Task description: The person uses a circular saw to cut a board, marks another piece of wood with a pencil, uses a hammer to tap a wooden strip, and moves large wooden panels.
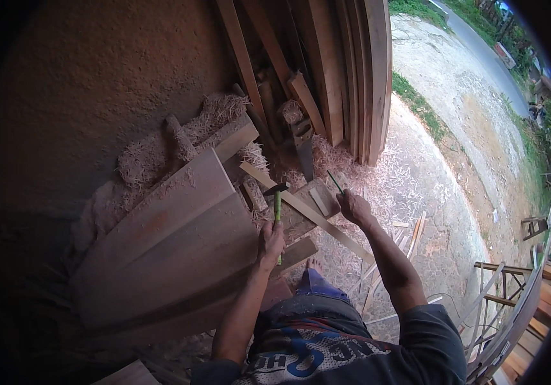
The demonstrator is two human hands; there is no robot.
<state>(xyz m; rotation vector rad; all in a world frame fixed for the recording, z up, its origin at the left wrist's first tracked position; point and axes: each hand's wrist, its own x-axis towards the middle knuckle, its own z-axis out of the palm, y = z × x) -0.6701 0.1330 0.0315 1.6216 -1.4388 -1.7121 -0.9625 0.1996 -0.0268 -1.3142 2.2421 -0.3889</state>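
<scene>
My left hand [271, 242] is closed round the bright green handle of a hammer [278, 205], its dark head pointing up and away from me. Farther right, my right hand [354, 208] grips a thin green pencil-like stick [335, 182], whose far end sticks out up and to the left. Between the hands a long pale wooden strip [310, 213] lies slantwise over a wooden block [298, 226]. A short pale piece of wood [319, 199] rests just left of my right hand. Which end of the green stick shows is too small to tell.
Wide boards [179, 240] lie stacked at my left. A handsaw [304, 151] stands beyond the block, among wood shavings [346, 160]. Tall planks [352, 77] lean at the back by a rough wall [95, 77]. Loose strips [410, 237] lie on the floor at right.
</scene>
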